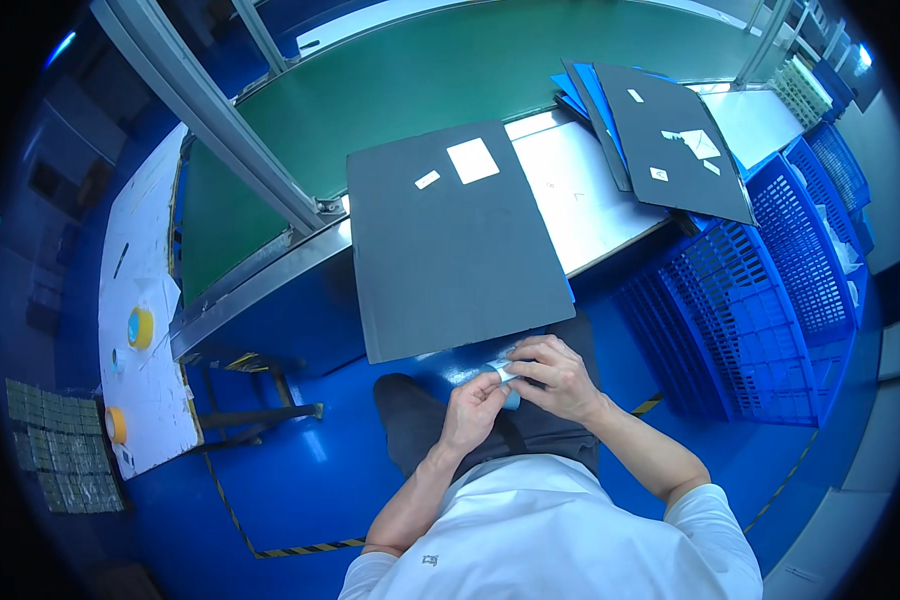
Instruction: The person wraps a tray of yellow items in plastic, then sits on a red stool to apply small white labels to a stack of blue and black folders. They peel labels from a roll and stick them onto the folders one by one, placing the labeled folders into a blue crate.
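Observation:
Above my lap, my left hand (473,412) and my right hand (555,378) meet with their fingers pinched together. Between the fingertips is a small whitish piece (503,370), like a label or a bit of tape. Just beneath it shows a light blue rounded thing (512,400), partly covered by my fingers; I cannot make out its kind. Ahead of my hands, a large dark grey board (455,250) lies over the bench edge and reaches toward my knees. Two white paper pieces, a larger square (472,160) and a small strip (427,180), lie on its far part.
A green conveyor belt (400,75) runs behind the board, with a metal post (220,110) at left. More grey and blue boards (670,140) are piled on the right. Blue crates (730,320) stand at right. A white table (145,400) holds yellow tape rolls (141,327).

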A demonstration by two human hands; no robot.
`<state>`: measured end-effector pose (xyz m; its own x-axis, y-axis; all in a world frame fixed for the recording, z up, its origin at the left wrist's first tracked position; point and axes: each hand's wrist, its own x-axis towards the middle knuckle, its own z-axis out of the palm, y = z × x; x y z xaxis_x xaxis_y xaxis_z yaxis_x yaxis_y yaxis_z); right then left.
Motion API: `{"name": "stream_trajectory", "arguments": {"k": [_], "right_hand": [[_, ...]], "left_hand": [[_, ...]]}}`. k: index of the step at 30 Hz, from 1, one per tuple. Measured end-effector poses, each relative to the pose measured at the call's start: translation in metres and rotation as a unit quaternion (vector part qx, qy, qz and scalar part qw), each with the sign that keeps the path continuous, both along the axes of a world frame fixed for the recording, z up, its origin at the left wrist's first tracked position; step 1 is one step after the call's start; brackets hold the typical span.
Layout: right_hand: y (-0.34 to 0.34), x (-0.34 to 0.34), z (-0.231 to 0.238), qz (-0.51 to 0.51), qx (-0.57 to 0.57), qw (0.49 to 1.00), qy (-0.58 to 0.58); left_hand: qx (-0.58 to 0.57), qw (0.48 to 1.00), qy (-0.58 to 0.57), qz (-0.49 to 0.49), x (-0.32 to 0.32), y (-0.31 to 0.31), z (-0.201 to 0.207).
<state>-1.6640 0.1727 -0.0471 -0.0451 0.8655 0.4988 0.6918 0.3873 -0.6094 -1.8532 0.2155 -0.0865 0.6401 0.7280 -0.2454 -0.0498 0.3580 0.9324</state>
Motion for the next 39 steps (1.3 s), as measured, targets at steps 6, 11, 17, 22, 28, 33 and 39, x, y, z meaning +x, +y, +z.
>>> {"name": "stream_trajectory", "arguments": {"k": [6, 11, 17, 22, 28, 33, 39], "right_hand": [[-0.001, -0.004, -0.003, 0.006, 0.025, 1.000, -0.003], [-0.004, -0.005, -0.006, 0.019, -0.013, 0.999, 0.044], [0.002, -0.009, 0.013, 0.016, -0.034, 0.982, 0.184], [0.060, -0.014, 0.068, 0.004, 0.063, 0.991, 0.118], [0.147, -0.048, 0.069, 0.072, 0.131, 0.979, -0.140], [0.173, -0.070, 0.056, 0.070, 0.122, 0.969, -0.203], [0.157, -0.072, 0.055, 0.088, 0.112, 0.966, -0.216]], "left_hand": [[0.048, 0.997, 0.060, -0.003, -0.003, -0.002, 0.007], [0.102, 0.990, 0.096, -0.013, -0.005, -0.004, 0.021], [0.059, 0.998, 0.015, 0.008, -0.011, -0.006, 0.002], [-0.022, 0.999, -0.022, 0.039, -0.019, -0.009, -0.009], [-0.073, 0.996, 0.002, 0.048, -0.024, -0.016, -0.031], [-0.093, 0.993, 0.010, 0.067, -0.035, -0.023, -0.043], [-0.097, 0.992, 0.022, 0.071, -0.042, -0.020, -0.049]]}}
